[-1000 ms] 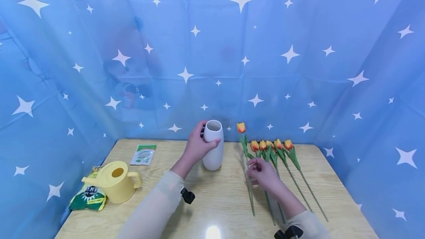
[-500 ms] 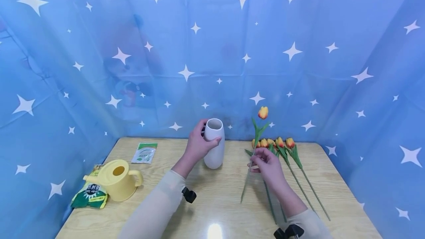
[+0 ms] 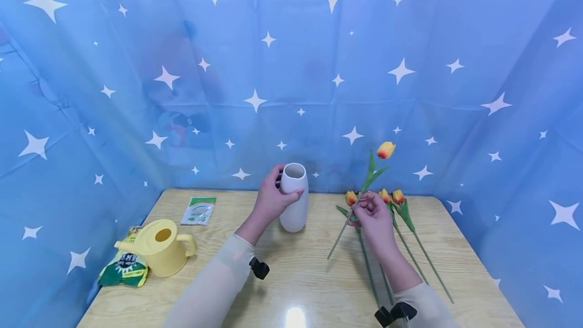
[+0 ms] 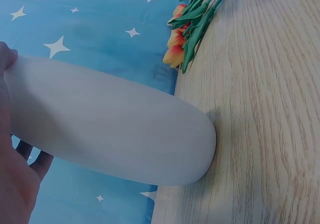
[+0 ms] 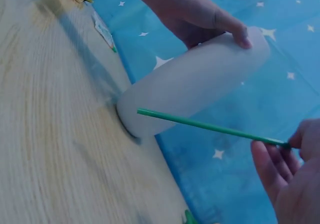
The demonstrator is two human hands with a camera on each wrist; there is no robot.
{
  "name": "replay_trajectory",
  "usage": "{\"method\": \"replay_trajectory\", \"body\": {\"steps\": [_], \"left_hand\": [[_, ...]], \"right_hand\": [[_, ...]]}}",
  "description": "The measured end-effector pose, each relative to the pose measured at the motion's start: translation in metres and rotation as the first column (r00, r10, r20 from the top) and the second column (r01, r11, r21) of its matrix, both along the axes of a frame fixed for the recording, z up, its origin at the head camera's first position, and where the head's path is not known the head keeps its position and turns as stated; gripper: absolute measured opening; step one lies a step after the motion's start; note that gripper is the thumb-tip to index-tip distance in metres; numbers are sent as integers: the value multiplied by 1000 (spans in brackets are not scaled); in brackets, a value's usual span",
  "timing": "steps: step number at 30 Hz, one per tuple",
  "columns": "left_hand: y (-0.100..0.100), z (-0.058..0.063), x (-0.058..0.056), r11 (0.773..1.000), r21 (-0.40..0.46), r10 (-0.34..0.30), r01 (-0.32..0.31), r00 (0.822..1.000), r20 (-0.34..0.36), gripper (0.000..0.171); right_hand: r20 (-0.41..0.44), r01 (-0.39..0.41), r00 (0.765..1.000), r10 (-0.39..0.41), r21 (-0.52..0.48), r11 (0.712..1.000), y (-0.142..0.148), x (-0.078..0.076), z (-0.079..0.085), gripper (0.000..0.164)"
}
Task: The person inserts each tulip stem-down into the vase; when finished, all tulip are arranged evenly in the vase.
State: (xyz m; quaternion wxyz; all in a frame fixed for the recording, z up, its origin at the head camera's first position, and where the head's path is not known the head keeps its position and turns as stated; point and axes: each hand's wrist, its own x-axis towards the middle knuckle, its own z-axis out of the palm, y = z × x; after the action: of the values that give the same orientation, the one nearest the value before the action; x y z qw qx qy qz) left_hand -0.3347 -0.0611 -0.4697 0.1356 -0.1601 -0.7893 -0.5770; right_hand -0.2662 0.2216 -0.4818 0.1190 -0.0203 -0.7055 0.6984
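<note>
Right now I have the left hand [image 3: 273, 199] curled round the upper part of the white vase [image 3: 295, 209], which stands upright on the table [image 3: 291, 267]. With the right hand [image 3: 374, 221] I pinch one flower [image 3: 367, 182] by its stem, thumb and fingertips together on it; it hangs tilted above the table, bloom up, apart from the vase. Beneath and beside that hand I see the other flowers [image 3: 403, 212] lying. Off to the left sit a watering can [image 3: 166, 257] and a small packet [image 3: 199, 211].
</note>
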Motion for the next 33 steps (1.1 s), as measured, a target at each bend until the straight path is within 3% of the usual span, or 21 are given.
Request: {"method": "replay_trajectory", "body": {"steps": [21, 26, 33], "left_hand": [[1, 2, -1, 1000, -4, 0, 0, 1000, 14, 69], [1, 2, -1, 1000, 4, -5, 5, 1000, 14, 68], [0, 1, 0, 1000, 5, -5, 5, 1000, 22, 66]], "right_hand": [[-39, 41, 998, -47, -154, 987, -4, -13, 16, 23], [-112, 83, 987, -113, -244, 966, -7, -18, 32, 32], [-252, 103, 951, -181, -293, 951, -7, -24, 60, 20]]}}
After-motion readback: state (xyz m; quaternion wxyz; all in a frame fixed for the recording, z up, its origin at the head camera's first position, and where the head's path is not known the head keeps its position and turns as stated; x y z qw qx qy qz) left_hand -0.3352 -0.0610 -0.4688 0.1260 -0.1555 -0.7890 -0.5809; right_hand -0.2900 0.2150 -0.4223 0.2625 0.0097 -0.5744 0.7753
